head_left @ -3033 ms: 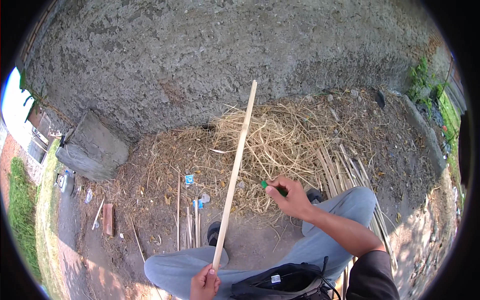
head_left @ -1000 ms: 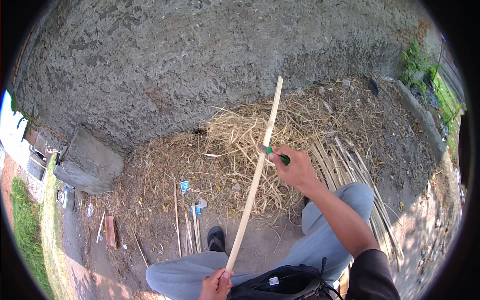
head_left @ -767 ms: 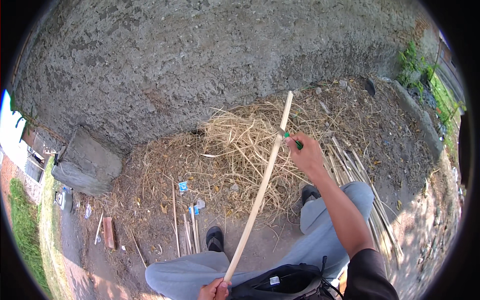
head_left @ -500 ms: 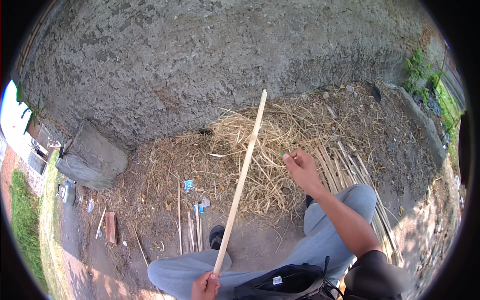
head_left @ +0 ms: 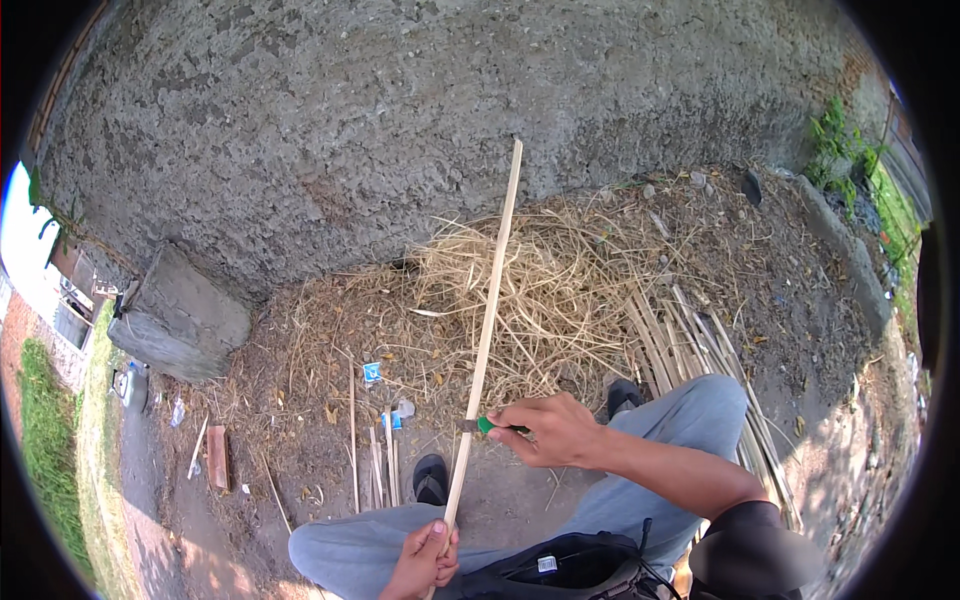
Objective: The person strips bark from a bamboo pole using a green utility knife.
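A long pale strip, seemingly of split bamboo (head_left: 492, 290), slants up from my lap toward the wall. My left hand (head_left: 424, 560) is closed around its lower end. In my right hand (head_left: 548, 430) is a small green-handled knife (head_left: 485, 425); its short blade lies against the strip a little above my left hand. The fingers of my right hand hide most of the handle. Behind the strip lies a heap of thin curled shavings (head_left: 560, 300) on the ground.
A rough grey wall (head_left: 400, 120) rises ahead. Several long strips (head_left: 720, 350) lie beside my right knee, and shorter sticks (head_left: 385, 465) near my left foot. A concrete block (head_left: 190, 310), a reddish-brown wooden piece (head_left: 219, 458) and blue packets (head_left: 372, 372) are at left.
My right hand has come down and left, bringing the knife blade to the strip. My left hand has risen slightly, and the strip's far end now sits higher against the wall.
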`<state>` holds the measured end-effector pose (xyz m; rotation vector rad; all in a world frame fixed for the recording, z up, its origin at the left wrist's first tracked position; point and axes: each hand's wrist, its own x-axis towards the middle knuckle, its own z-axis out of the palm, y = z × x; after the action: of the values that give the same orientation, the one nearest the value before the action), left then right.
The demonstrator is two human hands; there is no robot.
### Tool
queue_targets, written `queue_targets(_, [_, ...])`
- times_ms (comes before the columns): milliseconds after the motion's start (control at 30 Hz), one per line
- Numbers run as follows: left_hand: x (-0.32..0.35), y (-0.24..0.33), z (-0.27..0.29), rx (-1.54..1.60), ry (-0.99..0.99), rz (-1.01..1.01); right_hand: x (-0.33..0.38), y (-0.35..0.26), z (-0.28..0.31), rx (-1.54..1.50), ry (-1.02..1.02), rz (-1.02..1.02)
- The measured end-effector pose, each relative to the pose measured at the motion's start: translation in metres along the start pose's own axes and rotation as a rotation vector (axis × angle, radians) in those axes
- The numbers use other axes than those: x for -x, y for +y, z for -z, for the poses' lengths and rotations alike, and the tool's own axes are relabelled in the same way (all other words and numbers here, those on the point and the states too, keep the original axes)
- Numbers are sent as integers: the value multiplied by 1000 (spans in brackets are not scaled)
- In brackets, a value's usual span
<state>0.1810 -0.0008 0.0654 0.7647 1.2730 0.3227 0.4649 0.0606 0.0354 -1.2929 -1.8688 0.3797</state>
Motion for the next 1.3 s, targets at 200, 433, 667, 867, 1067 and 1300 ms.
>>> queue_targets(200, [6, -6, 2, 29, -83, 35, -7, 23, 9, 120, 144, -35])
queue_targets(433, [24, -25, 21, -116, -162, -61, -27, 78, 57, 11, 445, -385])
queue_targets(667, [11, -20, 27, 45, -136, -9, -19, 32, 22, -946, 323, -727])
queue_targets(867, [-45, -10, 33, 278, -499, 130, -20, 32, 6, -1175, 14, -774])
queue_targets(1067, [-58, 8, 16, 213, -503, 81, -18, 46, -4, -1015, 81, -854])
queue_targets(1300, [-60, 32, -21, -121, -112, -166, -2, 14, 3, -239, -39, -345])
